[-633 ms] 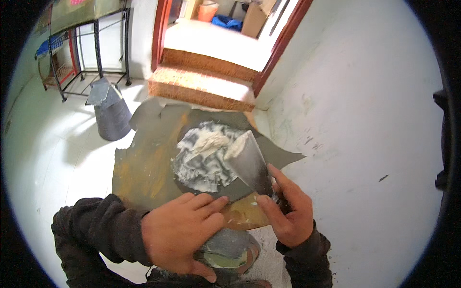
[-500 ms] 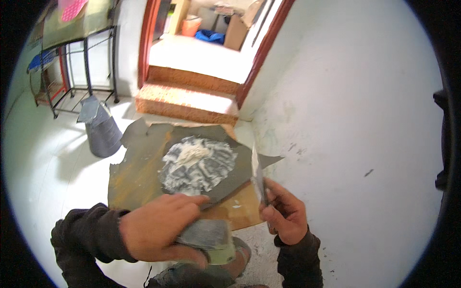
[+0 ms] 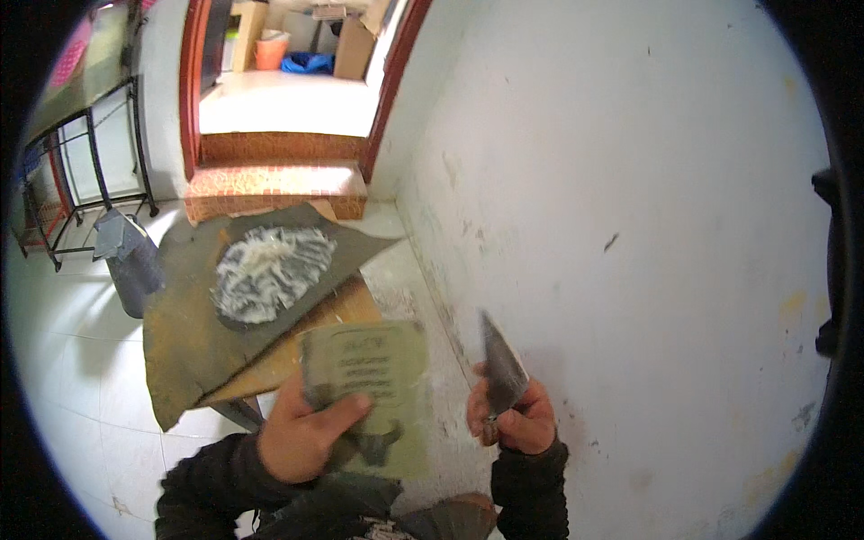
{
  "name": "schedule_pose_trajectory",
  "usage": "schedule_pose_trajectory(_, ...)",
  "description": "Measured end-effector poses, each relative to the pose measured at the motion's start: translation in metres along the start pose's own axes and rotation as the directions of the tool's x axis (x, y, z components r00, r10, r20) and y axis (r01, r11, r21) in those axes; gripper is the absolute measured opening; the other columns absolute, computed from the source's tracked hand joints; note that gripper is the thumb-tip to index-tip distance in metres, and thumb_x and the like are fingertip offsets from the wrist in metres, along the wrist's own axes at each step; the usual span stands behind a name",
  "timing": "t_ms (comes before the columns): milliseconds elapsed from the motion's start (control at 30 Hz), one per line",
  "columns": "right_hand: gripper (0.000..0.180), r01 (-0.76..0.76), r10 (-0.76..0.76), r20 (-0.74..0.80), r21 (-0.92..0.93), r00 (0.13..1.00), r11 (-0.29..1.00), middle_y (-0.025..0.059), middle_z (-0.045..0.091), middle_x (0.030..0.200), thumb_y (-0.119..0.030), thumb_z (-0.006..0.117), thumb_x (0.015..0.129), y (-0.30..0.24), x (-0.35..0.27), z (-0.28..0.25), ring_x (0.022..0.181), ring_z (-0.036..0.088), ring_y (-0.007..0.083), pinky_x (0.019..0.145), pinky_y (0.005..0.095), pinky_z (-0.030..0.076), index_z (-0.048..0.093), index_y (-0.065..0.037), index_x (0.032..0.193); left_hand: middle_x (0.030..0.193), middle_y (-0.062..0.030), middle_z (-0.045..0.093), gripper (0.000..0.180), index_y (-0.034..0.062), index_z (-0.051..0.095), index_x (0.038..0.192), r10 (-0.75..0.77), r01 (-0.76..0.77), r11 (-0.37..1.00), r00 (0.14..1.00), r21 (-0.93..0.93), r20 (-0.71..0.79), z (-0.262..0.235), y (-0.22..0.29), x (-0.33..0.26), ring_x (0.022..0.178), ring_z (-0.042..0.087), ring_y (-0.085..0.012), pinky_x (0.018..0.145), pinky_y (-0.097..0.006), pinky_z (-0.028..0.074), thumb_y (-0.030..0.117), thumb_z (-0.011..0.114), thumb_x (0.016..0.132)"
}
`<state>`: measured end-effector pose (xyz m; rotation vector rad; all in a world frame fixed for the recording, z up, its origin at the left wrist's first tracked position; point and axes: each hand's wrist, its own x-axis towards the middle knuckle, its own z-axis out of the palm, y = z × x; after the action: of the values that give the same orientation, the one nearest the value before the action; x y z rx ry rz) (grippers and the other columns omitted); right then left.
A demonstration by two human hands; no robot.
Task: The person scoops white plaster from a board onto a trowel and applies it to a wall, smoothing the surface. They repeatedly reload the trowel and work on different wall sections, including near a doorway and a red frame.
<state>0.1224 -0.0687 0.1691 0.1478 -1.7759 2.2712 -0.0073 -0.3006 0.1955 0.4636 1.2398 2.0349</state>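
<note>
White wall (image 3: 630, 180) at right, dark board (image 3: 189, 333) bearing white putty (image 3: 265, 270) — low on the floor, left hand (image 3: 301, 432) grasping a flat greenish plate (image 3: 369, 387), right hand (image 3: 513, 418) clenched on a putty knife (image 3: 499, 364) — blade up, beside the wall.

- A heap of plaster (image 3: 265, 270) lay on a metal sheet (image 3: 184, 333), which rested on a board (image 3: 315, 328).
- A bucket (image 3: 130, 261) stood left of the sheet.
- A step (image 3: 270, 184) and doorway (image 3: 288, 81) lay behind the sheet.
- The wall (image 3: 630, 225) ran along the right.
- The left hand (image 3: 301, 432) held a flat plate (image 3: 369, 387) before the sheet; the right hand (image 3: 513, 418), nearer the wall, held a trowel (image 3: 499, 364).
</note>
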Motion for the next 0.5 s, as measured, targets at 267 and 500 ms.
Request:
schedule_pose_trajectory(267, 0.042, 0.011, -0.576, -0.496, -0.752, 0.649, 0.659, 0.0112, 0.063, 0.092, -0.002, 0.072, 0.078, -0.008, -0.098, -0.021, 0.078, 0.061, 0.017, 0.065, 0.0312, 0.052, 0.05, -0.002, 0.114, 0.103, -0.014, 0.066, 0.028, -0.0071, 0.053, 0.114, -0.078, 0.08, 0.997, 0.966, 0.004, 0.247, 0.073, -0.067, 0.063, 0.089, 0.064, -0.0182, 0.08, -0.03, 0.051, 0.0, 0.055, 0.086)
schedule_pose_trajectory(500, 0.038, -0.353, -0.779, -0.181, -0.934, 0.6, -0.055, 0.0145, 0.061, 0.09, 0.011, 0.06, 0.074, 0.0, -0.12, -0.025, 0.079, 0.062, 0.0259, 0.067, 0.0332, 0.051, 0.06, -0.008, 0.107, 0.1, -0.0127, 0.067, 0.026, -0.0048, 0.057, 0.109, -0.134, 0.148, 0.989, 0.923, -0.009, 0.359, 0.107, -0.095, 0.087, 0.086, 0.065, -0.018, 0.079, -0.031, 0.052, 0.003, 0.058, 0.085)
